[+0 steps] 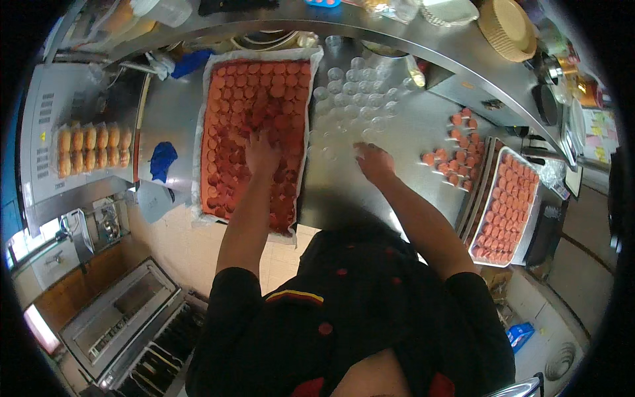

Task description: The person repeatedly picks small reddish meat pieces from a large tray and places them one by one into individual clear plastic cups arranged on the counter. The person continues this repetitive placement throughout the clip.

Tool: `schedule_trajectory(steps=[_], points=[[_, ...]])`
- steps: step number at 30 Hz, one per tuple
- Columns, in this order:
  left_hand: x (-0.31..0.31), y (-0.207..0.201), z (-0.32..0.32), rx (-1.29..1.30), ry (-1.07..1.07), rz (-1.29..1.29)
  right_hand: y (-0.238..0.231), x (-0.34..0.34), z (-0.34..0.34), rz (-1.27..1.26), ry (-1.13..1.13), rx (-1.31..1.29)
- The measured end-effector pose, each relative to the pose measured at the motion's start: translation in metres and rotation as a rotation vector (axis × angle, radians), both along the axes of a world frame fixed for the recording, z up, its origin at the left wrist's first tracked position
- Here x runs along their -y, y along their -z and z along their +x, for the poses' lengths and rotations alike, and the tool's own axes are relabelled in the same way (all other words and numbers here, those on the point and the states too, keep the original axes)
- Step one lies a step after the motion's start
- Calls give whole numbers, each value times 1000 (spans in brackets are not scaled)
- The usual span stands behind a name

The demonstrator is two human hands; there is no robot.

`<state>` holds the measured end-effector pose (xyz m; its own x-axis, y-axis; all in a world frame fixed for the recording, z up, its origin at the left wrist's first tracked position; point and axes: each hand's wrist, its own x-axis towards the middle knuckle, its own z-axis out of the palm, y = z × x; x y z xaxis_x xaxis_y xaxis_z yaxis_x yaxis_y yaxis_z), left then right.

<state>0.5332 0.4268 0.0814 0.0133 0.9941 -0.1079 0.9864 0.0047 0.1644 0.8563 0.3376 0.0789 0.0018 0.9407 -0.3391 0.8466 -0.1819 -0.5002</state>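
My left hand (264,156) reaches onto a large sheet of red sponge cake (221,106) cut into many rounds on white paper. Its fingertips blend into the red cake, so I cannot see what they grip, if anything. Dark gaps and loose rounds lie around it. To the right, my right hand (376,162) is low over the metal table, fingers pointing left and slightly apart, with nothing visible between them. Just beyond it stand several rows of small clear plastic cups (350,88), the nearest ones close to its fingertips.
Loose red rounds (456,162) are scattered on the table at right, beside a white-lined tray (506,205) of more rounds. Packaged buns (91,149) sit on the left unit, near a crumpled blue cloth (163,161). A metal shelf (370,33) spans the far side.
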Motion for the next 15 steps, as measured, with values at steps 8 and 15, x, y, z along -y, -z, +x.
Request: schedule_trajectory(steps=[8, 15], points=[[11, -5, -1, 286, -70, 44, -33, 58, -5, 439, -89, -285], [90, -115, 67, 1144, -24, -211, -95, 97, -12, 45, 193, -667]])
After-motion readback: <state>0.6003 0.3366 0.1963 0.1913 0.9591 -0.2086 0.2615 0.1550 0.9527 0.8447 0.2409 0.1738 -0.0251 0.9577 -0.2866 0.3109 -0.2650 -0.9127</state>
